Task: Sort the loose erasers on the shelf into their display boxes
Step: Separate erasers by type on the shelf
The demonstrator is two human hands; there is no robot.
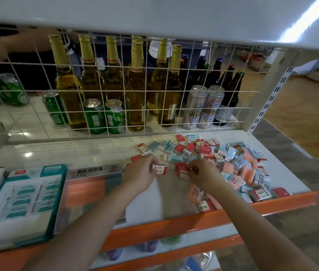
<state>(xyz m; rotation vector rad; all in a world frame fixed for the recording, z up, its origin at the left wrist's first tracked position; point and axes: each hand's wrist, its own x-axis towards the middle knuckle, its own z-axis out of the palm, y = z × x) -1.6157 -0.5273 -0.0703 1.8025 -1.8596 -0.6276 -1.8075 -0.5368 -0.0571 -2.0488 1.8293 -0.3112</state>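
Left hand (pixel 142 171) pinches a red eraser (pixel 161 170) over the white shelf (pixel 96 153)

The white shelf board (pixel 88 151) looks like smooth, glossy painted metal that mirrors the lights, with a glossy orange strip (pixel 174 227) along its front edge. The small red, teal and pink erasers (pixel 233 165) heaped near its right edge wear shiny plastic wrap over paper sleeves. The teal-and-white display box (pixel 25 204) at the left edge is glossy card. Behind stands a white-coated wire grid (pixel 127 90) before shiny glass bottles (pixel 113 79) with gold foil necks and metal cans (pixel 113 116).
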